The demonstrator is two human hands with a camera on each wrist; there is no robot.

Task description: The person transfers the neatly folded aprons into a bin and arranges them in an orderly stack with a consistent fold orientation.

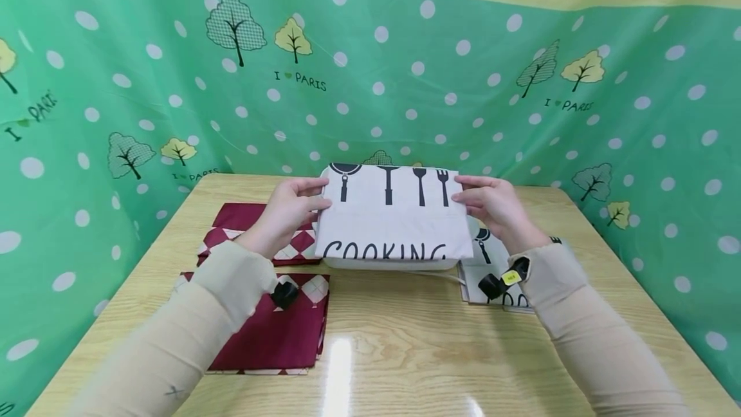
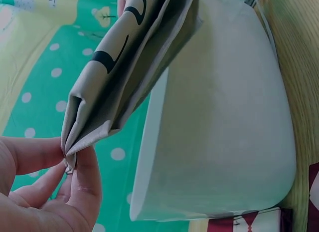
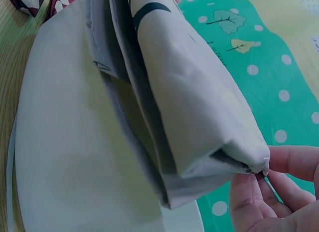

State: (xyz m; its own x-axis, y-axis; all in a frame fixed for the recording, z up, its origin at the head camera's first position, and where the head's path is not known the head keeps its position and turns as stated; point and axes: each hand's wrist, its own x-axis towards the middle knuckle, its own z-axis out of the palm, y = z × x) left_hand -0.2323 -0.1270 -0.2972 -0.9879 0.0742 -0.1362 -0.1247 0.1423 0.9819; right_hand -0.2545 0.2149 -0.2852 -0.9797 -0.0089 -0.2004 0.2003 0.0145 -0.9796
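Note:
My left hand [image 1: 289,211] and right hand [image 1: 492,204] hold up a folded white cloth [image 1: 393,224] printed with black kitchen utensils and the word COOKING. Each hand pinches one side edge between thumb and fingers. In the left wrist view, the left hand [image 2: 55,187] grips a gathered corner, with several fabric layers hanging open below. The right hand [image 3: 279,192] pinches the opposite corner in the right wrist view. Directly behind and under the cloth stands a smooth white bin [image 2: 224,117], whose front is mostly covered by it in the head view.
Dark red cloths with a diamond pattern lie folded at left, one farther back [image 1: 237,214] and one nearer [image 1: 266,333]. At right, beneath my right forearm, lies another white printed cloth [image 1: 477,275]. A white cord [image 1: 440,274] runs beside the bin on the wooden table [image 1: 399,352].

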